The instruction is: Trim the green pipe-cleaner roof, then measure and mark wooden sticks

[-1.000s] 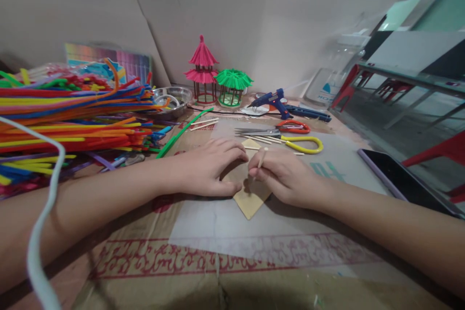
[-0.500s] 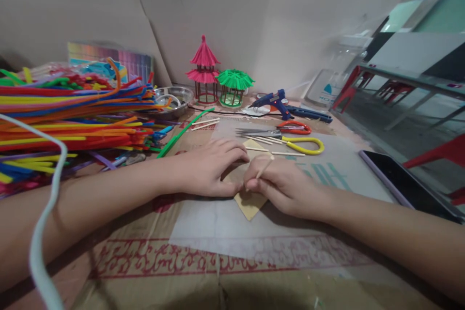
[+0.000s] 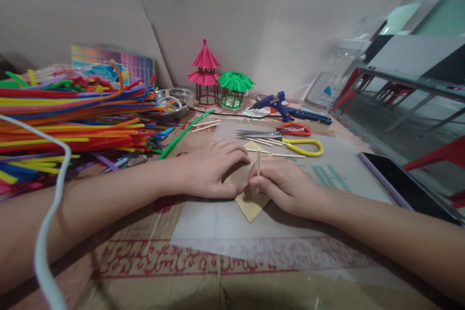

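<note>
A thin wooden stick (image 3: pixel 258 163) stands nearly upright in my right hand (image 3: pixel 286 181), pinched between thumb and fingers over a tan square sheet (image 3: pixel 250 209). The sheet lies cornerwise on a translucent sheet (image 3: pixel 203 225) with green lettering. My left hand (image 3: pixel 210 172) rests at the tan sheet's left edge, thumb apart from the bent fingers, with nothing seen in it. Both hands cover part of the tan sheet. More pale sticks (image 3: pixel 286 156) lie just beyond, beside scissors (image 3: pixel 303 147) with yellow handles.
Bundles of coloured pipe cleaners (image 3: pixel 72 106) pile up at left, and a white cable (image 3: pixel 54 203) hangs in front. Behind stand a pink pagoda model (image 3: pixel 204 75), a green-roofed one (image 3: pixel 235 82) and a blue glue gun (image 3: pixel 274 104). A phone (image 3: pixel 407 184) lies at right.
The stick in my right hand has swung from a slant to nearly upright, and that hand has shifted slightly right. My left hand keeps its place on the sheet.
</note>
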Available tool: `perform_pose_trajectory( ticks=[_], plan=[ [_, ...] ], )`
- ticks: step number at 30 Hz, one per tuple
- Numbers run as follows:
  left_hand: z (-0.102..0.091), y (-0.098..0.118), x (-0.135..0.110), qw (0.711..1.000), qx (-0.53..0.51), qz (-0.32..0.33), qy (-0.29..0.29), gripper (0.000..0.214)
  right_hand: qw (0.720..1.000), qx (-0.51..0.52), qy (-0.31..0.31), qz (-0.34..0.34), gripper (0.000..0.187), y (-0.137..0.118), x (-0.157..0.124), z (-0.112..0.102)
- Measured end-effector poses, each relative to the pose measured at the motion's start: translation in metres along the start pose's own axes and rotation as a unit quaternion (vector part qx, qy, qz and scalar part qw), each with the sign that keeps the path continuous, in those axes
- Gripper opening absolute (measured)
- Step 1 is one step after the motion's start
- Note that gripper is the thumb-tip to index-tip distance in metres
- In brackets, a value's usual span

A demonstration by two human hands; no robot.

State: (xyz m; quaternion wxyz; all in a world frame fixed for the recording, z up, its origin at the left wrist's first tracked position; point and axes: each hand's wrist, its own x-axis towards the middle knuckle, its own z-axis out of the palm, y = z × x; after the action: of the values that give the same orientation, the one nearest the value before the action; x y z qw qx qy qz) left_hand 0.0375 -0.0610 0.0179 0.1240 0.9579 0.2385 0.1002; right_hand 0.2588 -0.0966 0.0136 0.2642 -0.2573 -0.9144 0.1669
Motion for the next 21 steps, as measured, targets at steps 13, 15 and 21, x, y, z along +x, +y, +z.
perform_pose_trajectory(
  ticks=[13,15,21],
  plan=[
    [0.0008,-0.0001,0.0002,1.000,0.010,0.002,0.006,0.041,0.999,-0.026,0.011,-0.036,0.032,0.0035,0.0013,-0.0010],
    [0.0003,0.0004,0.0002,1.000,0.012,-0.004,0.001,0.039,0.999,-0.046,0.018,-0.019,0.034,0.0046,0.0017,-0.0012],
    [0.0019,-0.0015,-0.0005,1.000,0.003,0.003,0.006,0.044,1.000,0.007,0.004,-0.020,0.030,0.0035,0.0012,-0.0009]
  ],
)
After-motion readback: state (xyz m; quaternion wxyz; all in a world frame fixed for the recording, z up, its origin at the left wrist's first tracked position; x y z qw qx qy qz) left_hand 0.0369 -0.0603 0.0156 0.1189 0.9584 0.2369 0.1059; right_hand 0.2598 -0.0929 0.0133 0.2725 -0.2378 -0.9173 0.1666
